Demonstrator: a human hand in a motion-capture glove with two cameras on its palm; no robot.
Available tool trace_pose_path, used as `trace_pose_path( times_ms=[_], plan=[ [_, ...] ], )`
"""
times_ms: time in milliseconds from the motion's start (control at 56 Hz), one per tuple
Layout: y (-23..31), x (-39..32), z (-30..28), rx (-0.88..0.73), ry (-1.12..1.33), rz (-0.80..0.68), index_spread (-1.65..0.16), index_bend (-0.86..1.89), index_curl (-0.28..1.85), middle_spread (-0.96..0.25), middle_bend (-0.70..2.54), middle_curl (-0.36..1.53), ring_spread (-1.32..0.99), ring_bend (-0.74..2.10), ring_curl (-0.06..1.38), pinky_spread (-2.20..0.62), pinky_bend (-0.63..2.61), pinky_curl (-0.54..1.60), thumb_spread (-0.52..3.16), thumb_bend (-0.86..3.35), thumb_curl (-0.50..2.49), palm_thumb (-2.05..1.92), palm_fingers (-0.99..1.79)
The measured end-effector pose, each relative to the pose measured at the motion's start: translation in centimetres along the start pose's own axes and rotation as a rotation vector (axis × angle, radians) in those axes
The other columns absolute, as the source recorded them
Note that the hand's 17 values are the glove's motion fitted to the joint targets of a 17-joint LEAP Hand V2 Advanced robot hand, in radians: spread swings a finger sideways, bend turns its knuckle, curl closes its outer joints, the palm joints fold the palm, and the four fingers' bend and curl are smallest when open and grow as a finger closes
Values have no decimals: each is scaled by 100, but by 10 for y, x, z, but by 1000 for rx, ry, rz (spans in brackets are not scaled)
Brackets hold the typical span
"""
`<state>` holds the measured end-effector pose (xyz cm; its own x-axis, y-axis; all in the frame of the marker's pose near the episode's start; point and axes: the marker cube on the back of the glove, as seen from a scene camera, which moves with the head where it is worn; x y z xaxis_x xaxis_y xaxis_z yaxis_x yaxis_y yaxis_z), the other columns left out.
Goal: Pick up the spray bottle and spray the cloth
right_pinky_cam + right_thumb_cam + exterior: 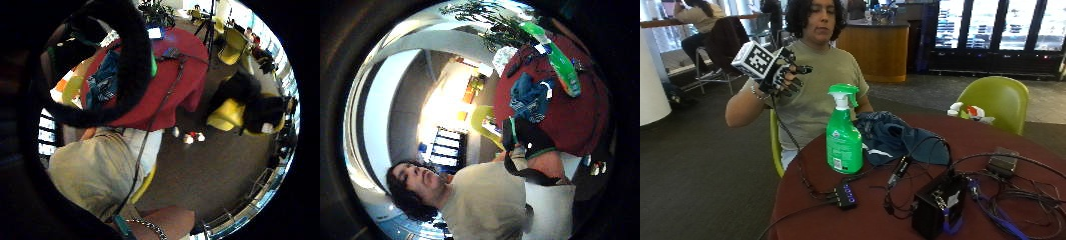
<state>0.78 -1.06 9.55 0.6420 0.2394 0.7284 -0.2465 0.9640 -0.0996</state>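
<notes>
Black fingered glove on the right hand point(783, 75), a beaded bracelet point(758, 93) at its wrist, and an olive short-sleeved T-shirt point(814, 90).

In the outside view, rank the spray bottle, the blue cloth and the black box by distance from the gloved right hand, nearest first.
Measured from the raised right hand:
1. Spray bottle, upright near the person's edge of the table.
2. Blue cloth, bunched just behind and beside the bottle.
3. Black box, among cables at the table's camera side.
</notes>
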Motion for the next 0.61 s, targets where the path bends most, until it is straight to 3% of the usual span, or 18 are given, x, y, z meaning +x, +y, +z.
trace_pose_path(
  times_ms=[446,607],
  plan=[
    [-77,34,49,142,-363,67,-34,11,20,8,21,30,2,50,32,17,52,35,110,0,42,80,50],
    [-121,51,60,329,-463,110,-29,14,21,6,27,34,1,51,33,15,49,34,115,4,47,92,70]
  ],
)
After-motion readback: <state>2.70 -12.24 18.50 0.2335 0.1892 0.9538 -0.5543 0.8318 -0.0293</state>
